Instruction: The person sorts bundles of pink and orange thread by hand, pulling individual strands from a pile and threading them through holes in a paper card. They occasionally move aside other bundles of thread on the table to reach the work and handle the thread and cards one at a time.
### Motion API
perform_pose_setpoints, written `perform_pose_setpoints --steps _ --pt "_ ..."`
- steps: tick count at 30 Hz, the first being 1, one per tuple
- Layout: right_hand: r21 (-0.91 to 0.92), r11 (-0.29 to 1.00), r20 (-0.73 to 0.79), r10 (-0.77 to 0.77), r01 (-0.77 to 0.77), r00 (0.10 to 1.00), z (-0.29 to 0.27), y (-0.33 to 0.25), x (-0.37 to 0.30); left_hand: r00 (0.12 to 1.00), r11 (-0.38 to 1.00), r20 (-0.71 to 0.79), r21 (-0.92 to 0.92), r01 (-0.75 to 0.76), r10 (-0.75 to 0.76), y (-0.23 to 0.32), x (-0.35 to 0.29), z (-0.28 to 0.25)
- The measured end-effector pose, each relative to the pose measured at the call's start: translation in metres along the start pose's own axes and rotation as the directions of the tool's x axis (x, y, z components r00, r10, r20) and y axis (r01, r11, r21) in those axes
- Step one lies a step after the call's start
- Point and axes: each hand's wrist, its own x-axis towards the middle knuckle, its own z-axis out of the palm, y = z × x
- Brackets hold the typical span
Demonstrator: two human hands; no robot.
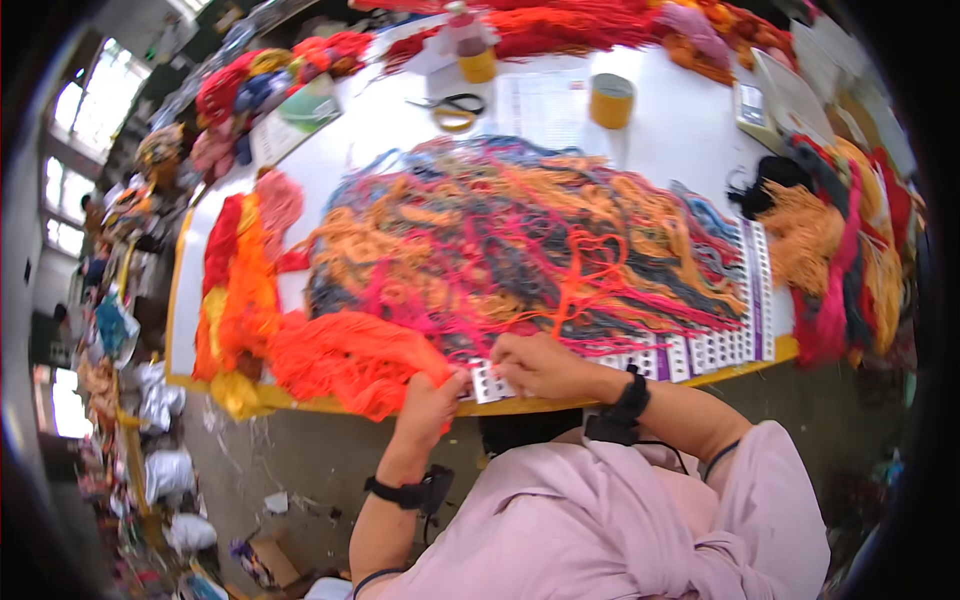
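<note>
At the table's near edge, my left hand [428,402] is closed at the right end of a bright orange-red yarn skein [350,362]. Its fingertips come close to a white card with punched holes [488,384]. My right hand [545,368] bends its fingers together over that card; what they pinch is hidden. Just above it, a loose orange thread [562,310] loops across a broad pile of mixed yarn [470,230] in peach, grey, pink and blue. More punched cards [705,352] line the near edge, with pink and grey strands running onto them.
Yellow and orange skeins [245,310] hang over the left edge, and mixed skeins [850,260] over the right. Farther back are scissors [455,104], a tape roll [611,100], a bottle [468,42], a paper sheet [543,106] and a scale [757,110]. Red yarn [570,30] lines the far side.
</note>
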Motion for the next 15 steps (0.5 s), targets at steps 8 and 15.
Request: perform_pose_setpoints --steps 8,15 --pt "-0.007 0.996 0.059 -0.093 0.094 0.994 -0.003 0.003 0.008 0.995 0.999 -0.093 -0.028 0.028 -0.031 0.005 0.004 0.002" --pt "-0.033 0.999 0.066 0.006 -0.004 0.998 -0.005 -0.003 0.011 0.999 0.999 -0.027 -0.046 0.026 -0.027 0.008 0.007 -0.004"
